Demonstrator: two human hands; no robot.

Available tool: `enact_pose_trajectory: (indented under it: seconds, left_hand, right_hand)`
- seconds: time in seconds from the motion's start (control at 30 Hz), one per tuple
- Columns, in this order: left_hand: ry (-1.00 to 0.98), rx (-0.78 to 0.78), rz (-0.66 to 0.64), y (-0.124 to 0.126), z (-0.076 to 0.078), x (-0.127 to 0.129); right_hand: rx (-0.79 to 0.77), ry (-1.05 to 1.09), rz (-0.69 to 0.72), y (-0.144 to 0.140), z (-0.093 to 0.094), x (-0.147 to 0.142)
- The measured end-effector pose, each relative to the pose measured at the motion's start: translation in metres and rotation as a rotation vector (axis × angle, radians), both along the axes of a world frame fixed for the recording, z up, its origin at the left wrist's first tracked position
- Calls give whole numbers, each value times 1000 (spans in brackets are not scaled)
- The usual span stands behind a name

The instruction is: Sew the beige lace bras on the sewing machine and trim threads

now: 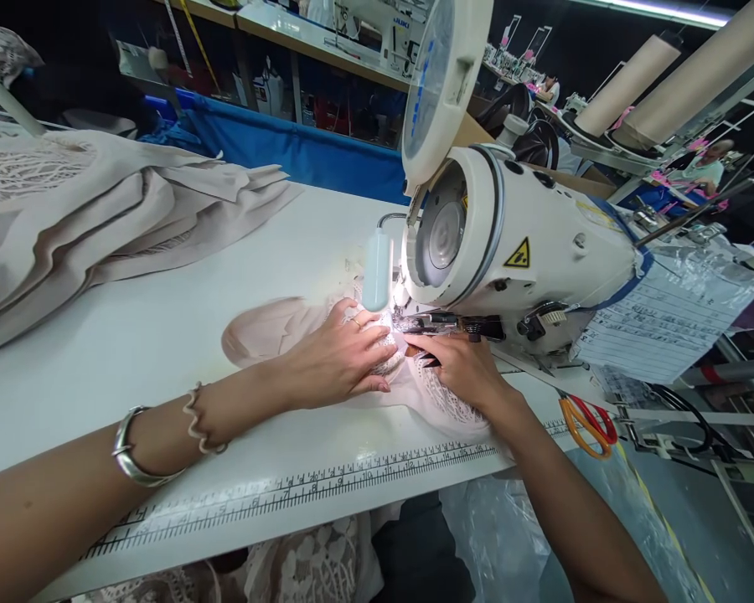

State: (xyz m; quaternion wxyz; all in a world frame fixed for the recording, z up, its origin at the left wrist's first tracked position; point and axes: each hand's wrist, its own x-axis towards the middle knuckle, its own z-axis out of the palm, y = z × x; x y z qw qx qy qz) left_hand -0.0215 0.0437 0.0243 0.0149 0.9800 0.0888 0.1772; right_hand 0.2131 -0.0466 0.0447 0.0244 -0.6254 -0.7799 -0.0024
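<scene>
A sewing machine (pixel 544 226) stands on the surface (pixel 131 360), right of centre. A fabric piece (pixel 276 327) lies mid-frame at its left end, a fabric pile (pixel 138 209) upper left, a ruler (pixel 327 479) along the surface's lower edge, scissors (pixel 583 427) at right.

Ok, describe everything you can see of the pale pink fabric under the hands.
The pale pink fabric looks thin and soft, part plain, part openwork lace. It lies rumpled on the white table, running up to the lit end of the sewing machine. A plain, rounded end shows beside the left hand, which spreads over the lace; the right hand touches it too.
</scene>
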Motion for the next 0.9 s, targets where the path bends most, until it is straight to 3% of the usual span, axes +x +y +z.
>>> enact_pose_trajectory:
  seconds: [0.2,0.3,0.5,0.9]
  left_hand:
    - [6,-53,-38,-5,-2,2]
    - [-13,-91,-44,-4,-2,1]
    - [-13,-32,-42,-6,-2,1]
    - [-1,-9,4,-4,-3,0]
  right_hand:
    - [-5,-33,-97,-19,5,6]
    - [35,-41,-34,-26,0,10]
    - [184,-57,221,-28,-10,13]
    - [218,-57,205,-19,-5,8]
